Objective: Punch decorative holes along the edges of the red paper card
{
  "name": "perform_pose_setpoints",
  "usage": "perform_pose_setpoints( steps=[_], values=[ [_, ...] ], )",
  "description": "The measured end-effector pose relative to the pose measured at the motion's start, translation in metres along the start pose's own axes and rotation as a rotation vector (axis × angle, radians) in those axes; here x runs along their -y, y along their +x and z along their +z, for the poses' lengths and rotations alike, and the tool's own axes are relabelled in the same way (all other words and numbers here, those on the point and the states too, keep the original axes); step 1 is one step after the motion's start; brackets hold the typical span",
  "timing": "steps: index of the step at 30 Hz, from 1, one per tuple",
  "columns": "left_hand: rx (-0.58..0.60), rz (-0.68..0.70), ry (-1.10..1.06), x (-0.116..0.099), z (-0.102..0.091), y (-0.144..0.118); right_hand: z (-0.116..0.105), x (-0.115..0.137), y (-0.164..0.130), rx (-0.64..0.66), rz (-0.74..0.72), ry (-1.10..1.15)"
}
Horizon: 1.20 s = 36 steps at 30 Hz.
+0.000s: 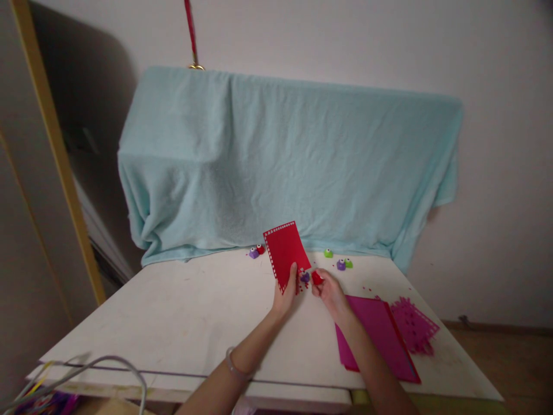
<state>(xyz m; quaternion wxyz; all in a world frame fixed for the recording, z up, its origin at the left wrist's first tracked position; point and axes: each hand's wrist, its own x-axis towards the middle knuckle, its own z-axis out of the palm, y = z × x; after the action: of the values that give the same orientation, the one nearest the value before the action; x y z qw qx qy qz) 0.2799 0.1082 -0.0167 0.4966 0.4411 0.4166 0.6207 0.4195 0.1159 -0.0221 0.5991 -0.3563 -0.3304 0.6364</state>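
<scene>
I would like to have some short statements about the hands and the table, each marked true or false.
1. The left hand holds a red sheet with holes along its top edge. True.
2. The right hand holds a green object. False: it holds a small red object.
3. A bracelet is on the left arm. True.
4. The magenta sheet lies left of both hands. False: it lies to the right, partly hidden by the right forearm.
5. A pale blue cloth hangs behind the table. True.

light blue cloth (311, 161) (red ribbon (190, 29) above), grey cable (113, 358) lower left
</scene>
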Motion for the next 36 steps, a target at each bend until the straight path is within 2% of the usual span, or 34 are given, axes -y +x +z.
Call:
perform_pose_setpoints(
  steps=[5,12,19,26,36],
  values=[
    [0.04,0.069,0.029,-0.0002,-0.0011,-0.0012,-0.0008,0.0025,-0.0008,0.04,0.023,-0.043],
    [0.155,0.062,0.079,-0.0045,-0.0033,-0.0035,-0.0004,0.0008,-0.0017,0.046,-0.038,-0.074],
    [0.172,0.042,0.075,-0.0033,-0.0018,-0.0038,-0.0014,-0.0041,-0.0023,0.088,-0.111,-0.107],
    [0.205,0.029,0.082,-0.002,-0.0008,-0.0048,0.0012,-0.0036,-0.0042,0.1,-0.065,-0.159],
    [0.189,0.005,0.043,0.0008,0.0017,-0.0049,-0.0014,-0.0046,-0.0019,0.03,-0.097,-0.19]
  ],
)
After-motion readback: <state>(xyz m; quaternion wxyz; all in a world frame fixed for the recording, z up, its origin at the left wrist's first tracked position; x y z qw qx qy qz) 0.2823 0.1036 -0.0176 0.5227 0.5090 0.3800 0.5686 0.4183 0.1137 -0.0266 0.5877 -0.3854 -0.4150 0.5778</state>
